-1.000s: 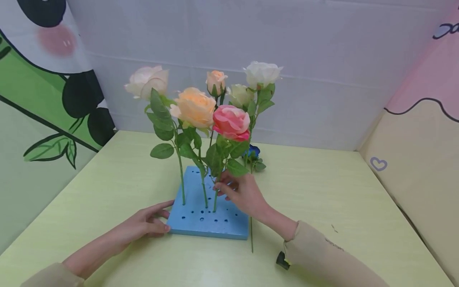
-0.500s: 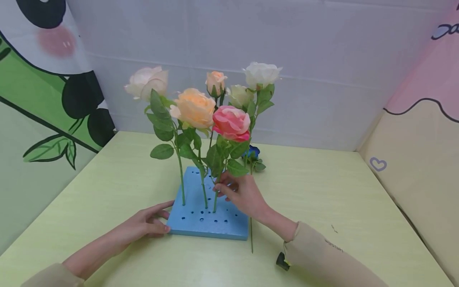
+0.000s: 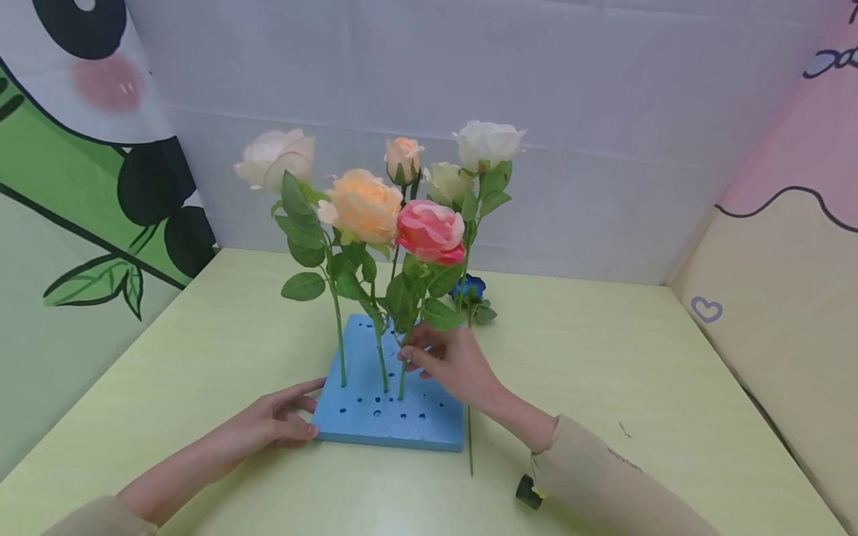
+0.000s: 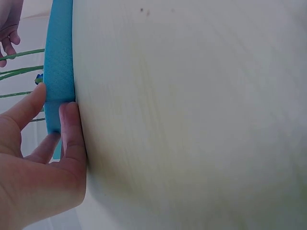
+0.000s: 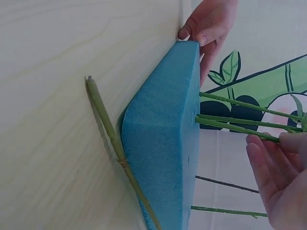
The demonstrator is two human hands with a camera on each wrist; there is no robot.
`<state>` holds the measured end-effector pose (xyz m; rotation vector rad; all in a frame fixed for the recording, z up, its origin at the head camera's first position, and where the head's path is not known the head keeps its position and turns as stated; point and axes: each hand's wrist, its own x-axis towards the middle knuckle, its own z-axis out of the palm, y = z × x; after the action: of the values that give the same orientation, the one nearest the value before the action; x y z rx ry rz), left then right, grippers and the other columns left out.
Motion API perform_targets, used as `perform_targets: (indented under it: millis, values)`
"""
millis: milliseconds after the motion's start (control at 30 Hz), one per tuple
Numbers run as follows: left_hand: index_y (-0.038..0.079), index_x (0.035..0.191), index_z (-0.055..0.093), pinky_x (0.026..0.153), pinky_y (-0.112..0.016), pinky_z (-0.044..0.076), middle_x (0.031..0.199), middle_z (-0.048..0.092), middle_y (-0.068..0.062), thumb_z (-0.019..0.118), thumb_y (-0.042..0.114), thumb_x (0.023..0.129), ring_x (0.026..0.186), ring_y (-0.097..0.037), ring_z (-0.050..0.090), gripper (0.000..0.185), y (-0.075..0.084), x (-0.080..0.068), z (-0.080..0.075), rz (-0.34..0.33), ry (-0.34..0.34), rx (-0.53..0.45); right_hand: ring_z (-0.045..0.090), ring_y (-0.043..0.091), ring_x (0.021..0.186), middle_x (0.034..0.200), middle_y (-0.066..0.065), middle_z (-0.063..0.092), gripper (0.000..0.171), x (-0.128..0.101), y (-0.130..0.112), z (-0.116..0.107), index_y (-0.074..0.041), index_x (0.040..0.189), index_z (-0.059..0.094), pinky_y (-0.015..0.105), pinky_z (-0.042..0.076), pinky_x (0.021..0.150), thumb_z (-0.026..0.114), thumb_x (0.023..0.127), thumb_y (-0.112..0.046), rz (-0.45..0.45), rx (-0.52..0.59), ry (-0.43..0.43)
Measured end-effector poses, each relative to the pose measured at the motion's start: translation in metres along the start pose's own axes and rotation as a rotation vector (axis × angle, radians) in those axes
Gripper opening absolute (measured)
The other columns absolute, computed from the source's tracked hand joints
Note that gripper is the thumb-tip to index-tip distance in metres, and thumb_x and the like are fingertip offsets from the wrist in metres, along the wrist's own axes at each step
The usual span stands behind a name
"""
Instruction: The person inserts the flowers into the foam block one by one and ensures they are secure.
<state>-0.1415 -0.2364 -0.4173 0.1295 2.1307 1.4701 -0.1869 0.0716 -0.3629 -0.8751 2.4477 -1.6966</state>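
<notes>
On the yellow-green table (image 3: 603, 357), a blue foam block (image 3: 392, 420) holds upright roses. Your right hand (image 3: 449, 361) pinches the pink rose's stem (image 3: 402, 380); your left hand (image 3: 271, 420) rests flat-fingered against the block's near-left corner.

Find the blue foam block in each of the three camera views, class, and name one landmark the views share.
Head: the blue foam block lies low at centre on the table, flower stems standing in it.
Left wrist: it shows edge-on as a narrow strip at the upper left, above the left hand.
Right wrist: it fills the centre, seen from its side.
Shared landmark: the left hand's fingers at the block's corner.
</notes>
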Motion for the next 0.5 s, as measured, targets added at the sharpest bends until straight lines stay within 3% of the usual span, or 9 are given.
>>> perform_targets:
  millis: [333, 500]
  values:
    - [0.008, 0.156, 0.028, 0.087, -0.027, 0.056, 0.127, 0.057, -0.015, 0.070, 0.025, 0.090, 0.099, -0.019, 0.062, 0.080, 0.0012, -0.0009, -0.0001, 0.011, -0.005, -0.002, 0.073, 0.035, 0.080, 0.097, 0.016, 0.071, 0.020, -0.0020, 0.0004, -0.0016, -0.004, 0.111, 0.062, 0.045, 0.060, 0.064, 0.067, 0.092, -0.007, -0.033, 0.012, -0.009]
    - [0.007, 0.156, 0.028, 0.087, -0.027, 0.056, 0.127, 0.057, -0.015, 0.070, 0.024, 0.090, 0.099, -0.019, 0.063, 0.080, 0.0012, -0.0011, 0.0004, 0.011, 0.000, 0.002, 0.072, 0.038, 0.082, 0.100, 0.016, 0.072, 0.023, -0.0044, 0.0013, -0.0033, -0.004, 0.114, 0.062, 0.039, 0.061, 0.065, 0.068, 0.092, -0.010, -0.014, 0.008, -0.016]
